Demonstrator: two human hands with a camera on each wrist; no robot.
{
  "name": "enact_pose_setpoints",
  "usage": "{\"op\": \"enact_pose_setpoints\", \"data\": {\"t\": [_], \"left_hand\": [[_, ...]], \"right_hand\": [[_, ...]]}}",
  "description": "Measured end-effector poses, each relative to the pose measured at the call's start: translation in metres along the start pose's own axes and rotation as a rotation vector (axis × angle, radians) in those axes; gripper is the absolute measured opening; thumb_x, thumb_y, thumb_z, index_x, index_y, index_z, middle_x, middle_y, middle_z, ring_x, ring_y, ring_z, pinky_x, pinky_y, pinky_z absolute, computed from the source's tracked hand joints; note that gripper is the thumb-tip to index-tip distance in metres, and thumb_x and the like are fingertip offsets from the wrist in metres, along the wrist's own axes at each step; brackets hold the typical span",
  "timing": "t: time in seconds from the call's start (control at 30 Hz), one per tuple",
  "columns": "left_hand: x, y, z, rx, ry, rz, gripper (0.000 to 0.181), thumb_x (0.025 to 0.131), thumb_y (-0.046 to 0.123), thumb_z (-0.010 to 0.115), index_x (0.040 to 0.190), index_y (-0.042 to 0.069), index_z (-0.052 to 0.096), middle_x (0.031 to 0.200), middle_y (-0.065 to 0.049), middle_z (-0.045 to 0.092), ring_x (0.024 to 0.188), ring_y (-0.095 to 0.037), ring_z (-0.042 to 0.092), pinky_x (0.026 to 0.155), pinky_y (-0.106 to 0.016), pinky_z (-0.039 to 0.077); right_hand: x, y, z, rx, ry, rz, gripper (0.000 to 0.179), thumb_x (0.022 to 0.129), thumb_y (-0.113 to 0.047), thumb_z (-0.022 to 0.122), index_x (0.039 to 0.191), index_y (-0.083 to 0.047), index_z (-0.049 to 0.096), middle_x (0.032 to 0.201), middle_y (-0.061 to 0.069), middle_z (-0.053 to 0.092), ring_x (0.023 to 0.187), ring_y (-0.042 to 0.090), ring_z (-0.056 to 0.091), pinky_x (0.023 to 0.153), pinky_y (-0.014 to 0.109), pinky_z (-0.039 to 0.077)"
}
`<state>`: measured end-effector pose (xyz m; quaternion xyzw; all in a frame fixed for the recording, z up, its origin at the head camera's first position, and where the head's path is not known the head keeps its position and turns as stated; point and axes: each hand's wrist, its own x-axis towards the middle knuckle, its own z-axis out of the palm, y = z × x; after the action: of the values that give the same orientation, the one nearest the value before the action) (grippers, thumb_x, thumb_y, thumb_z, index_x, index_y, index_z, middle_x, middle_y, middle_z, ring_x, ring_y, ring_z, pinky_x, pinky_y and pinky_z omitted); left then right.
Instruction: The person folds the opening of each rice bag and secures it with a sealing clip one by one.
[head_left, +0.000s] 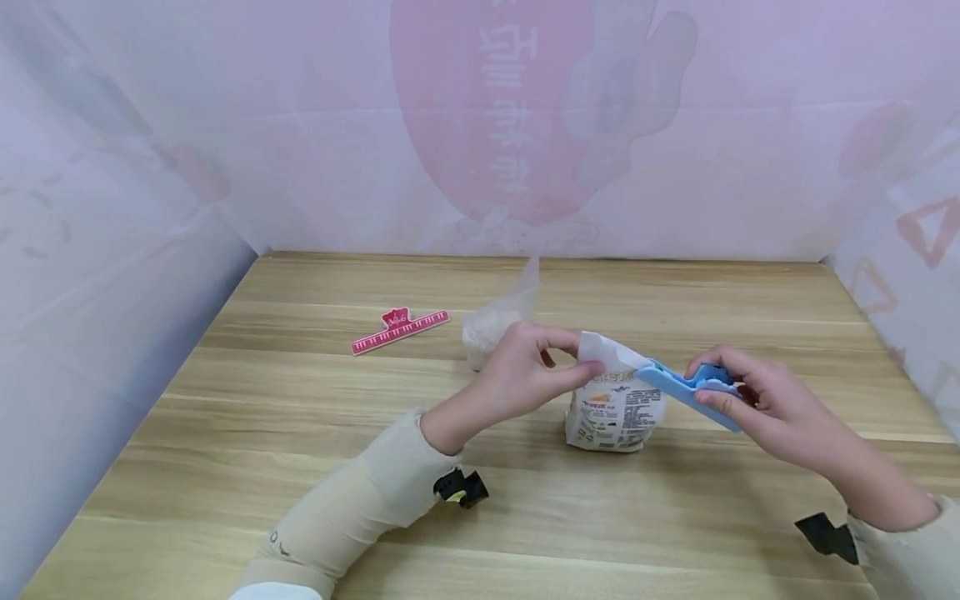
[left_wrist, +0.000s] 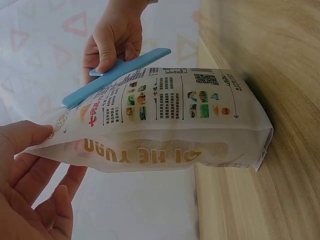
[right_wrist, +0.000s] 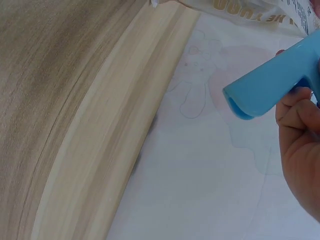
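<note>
While a white printed plastic pouch (head_left: 617,421) stands on the pale wood-grain desk (head_left: 255,425), left grip (head_left: 525,371) is pinched closed on its top edge, right grip (head_left: 780,408) closed round a long light-blue plastic clip (head_left: 681,387). Flat red piano-print clip (head_left: 401,333) lies off left.

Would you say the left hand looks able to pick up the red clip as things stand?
Probably not just yet: the left hand is pinching the top of the printed bag and would have to let go first. Otherwise the way looks free, with nothing lying on the red clip.
</note>
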<state>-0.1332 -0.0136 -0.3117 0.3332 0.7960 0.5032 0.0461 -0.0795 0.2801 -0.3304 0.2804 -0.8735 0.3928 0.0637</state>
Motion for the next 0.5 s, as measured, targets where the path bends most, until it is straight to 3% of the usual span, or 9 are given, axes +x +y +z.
{"op": "enact_pose_setpoints", "data": {"t": [0.5], "left_hand": [[-0.0005, -0.0009, 0.0013, 0.034, 0.006, 0.039, 0.008, 0.089, 0.013, 0.075, 0.092, 0.008, 0.079, 0.089, -0.003, 0.078, 0.072, 0.001, 0.059, 0.062, -0.017, 0.048]], "right_hand": [[0.0055, -0.0045, 0.0029, 0.027, 0.009, -0.004, 0.029, 0.090, 0.010, 0.063, 0.107, -0.013, 0.061, 0.079, -0.007, 0.055, 0.058, 0.007, 0.048, 0.045, 0.022, 0.036]]}}
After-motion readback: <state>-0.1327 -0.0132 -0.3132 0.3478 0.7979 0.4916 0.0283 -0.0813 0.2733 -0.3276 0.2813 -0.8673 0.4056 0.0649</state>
